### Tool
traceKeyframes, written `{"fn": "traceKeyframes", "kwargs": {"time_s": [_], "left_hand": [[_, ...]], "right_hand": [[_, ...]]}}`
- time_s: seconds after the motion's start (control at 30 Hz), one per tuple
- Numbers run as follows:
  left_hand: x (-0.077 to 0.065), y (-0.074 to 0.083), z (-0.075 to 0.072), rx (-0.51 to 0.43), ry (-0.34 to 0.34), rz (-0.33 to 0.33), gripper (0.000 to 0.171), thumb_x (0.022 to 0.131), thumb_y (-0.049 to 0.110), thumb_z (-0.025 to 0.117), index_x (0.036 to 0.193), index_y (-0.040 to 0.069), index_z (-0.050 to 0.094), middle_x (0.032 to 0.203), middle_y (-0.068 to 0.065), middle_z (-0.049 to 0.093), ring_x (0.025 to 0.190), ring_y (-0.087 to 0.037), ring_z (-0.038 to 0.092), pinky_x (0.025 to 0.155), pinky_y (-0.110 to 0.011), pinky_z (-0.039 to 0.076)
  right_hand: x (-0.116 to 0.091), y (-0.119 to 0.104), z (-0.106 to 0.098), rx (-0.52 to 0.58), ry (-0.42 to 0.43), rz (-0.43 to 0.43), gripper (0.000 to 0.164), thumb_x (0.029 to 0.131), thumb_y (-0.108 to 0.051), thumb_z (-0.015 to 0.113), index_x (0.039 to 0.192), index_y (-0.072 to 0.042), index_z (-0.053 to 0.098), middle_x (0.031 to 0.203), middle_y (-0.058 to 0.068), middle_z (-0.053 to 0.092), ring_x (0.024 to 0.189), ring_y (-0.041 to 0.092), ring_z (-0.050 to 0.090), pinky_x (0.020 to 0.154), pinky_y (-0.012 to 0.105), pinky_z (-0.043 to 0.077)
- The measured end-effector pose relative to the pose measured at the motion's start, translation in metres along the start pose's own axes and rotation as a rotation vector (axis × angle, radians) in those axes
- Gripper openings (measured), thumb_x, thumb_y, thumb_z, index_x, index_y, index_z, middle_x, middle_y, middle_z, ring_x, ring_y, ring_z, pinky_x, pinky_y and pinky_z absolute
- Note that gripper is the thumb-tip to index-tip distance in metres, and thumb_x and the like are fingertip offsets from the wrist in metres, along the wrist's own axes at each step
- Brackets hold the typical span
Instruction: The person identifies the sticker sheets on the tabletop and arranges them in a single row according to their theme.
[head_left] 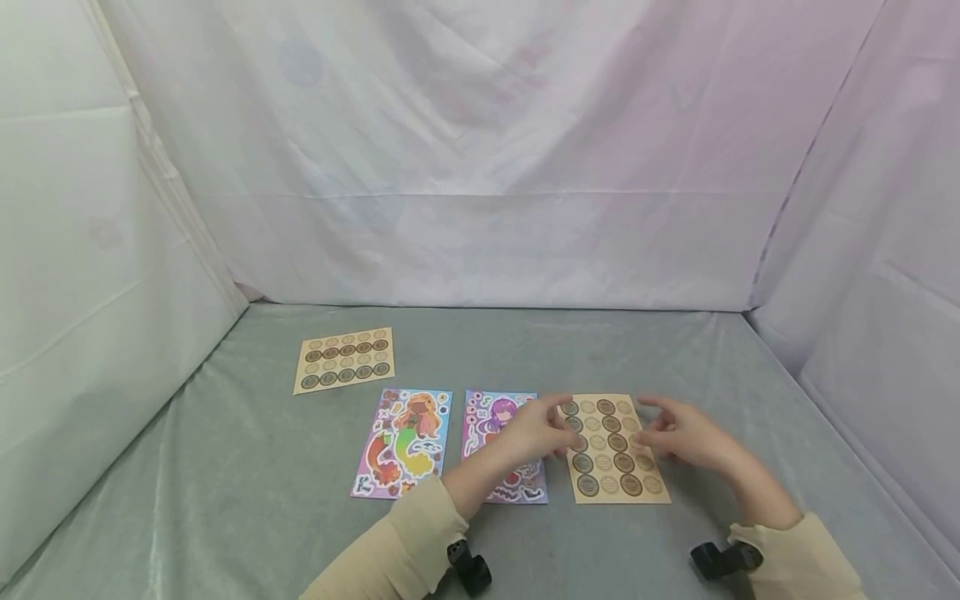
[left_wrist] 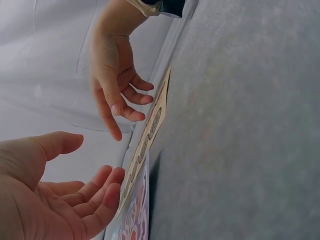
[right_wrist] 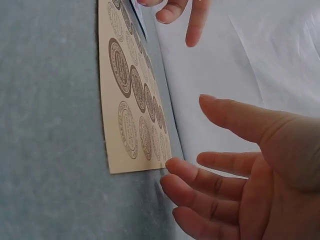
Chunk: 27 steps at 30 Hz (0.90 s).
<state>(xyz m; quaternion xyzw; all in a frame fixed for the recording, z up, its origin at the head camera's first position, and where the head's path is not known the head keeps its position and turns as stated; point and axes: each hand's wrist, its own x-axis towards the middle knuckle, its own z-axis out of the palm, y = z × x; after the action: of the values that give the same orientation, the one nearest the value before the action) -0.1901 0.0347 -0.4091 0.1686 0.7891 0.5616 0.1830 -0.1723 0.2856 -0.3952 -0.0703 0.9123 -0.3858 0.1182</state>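
Observation:
A tan sheet of round stickers (head_left: 611, 462) lies on the grey cloth at the right, its circles in light and dark columns. My left hand (head_left: 531, 432) is at its left edge, with fingers and thumb spread and nothing between them. Across from it, my right hand (head_left: 686, 433) is at the right edge, likewise with relaxed, parted fingers. In the right wrist view the sticker sheet (right_wrist: 112, 150) lies flat, fingertips close beside its edge. Under the left forearm and hand, a purple mermaid sticker sheet (head_left: 480, 417) is partly hidden.
Left of the purple sheet lies another mermaid sticker sheet (head_left: 375, 454) with an orange-haired figure. Farther back on the left is a second tan round-sticker sheet (head_left: 345, 361), slightly turned. White cloth walls (head_left: 480, 250) enclose the grey table surface (head_left: 225, 500) at the back and sides.

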Motion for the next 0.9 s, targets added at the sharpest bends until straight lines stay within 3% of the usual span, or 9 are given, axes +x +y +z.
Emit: {"fn": "traceKeyframes", "kwargs": {"time_s": [0.23, 0.43, 0.9], "left_hand": [[-0.003, 0.002, -0.008, 0.027, 0.021, 0.036, 0.071, 0.079, 0.013, 0.077, 0.142, 0.005, 0.045, 0.086, 0.003, 0.062, 0.069, -0.012, 0.06, 0.06, -0.029, 0.053], [-0.007, 0.003, -0.018, 0.033, 0.03, 0.058, 0.068, 0.082, 0.018, 0.075, 0.142, 0.007, 0.044, 0.092, 0.006, 0.063, 0.078, -0.009, 0.061, 0.066, -0.024, 0.051], [-0.011, 0.003, -0.041, 0.047, 0.073, 0.143, 0.066, 0.084, 0.024, 0.075, 0.142, 0.013, 0.046, 0.109, -0.004, 0.064, 0.097, -0.016, 0.059, 0.071, -0.029, 0.051]], "right_hand": [[0.001, -0.005, 0.0, -0.06, 0.074, -0.048, 0.064, 0.089, -0.024, 0.068, 0.137, 0.009, 0.041, 0.096, 0.011, 0.064, 0.082, 0.022, 0.061, 0.067, 0.034, 0.05], [0.002, -0.013, 0.0, -0.055, 0.124, -0.078, 0.062, 0.09, -0.024, 0.068, 0.137, 0.007, 0.042, 0.104, 0.016, 0.064, 0.088, 0.027, 0.063, 0.072, 0.038, 0.051], [0.01, -0.025, 0.006, -0.053, 0.239, -0.078, 0.059, 0.093, -0.028, 0.064, 0.14, 0.001, 0.043, 0.118, 0.023, 0.059, 0.101, 0.037, 0.059, 0.08, 0.049, 0.051]]}}
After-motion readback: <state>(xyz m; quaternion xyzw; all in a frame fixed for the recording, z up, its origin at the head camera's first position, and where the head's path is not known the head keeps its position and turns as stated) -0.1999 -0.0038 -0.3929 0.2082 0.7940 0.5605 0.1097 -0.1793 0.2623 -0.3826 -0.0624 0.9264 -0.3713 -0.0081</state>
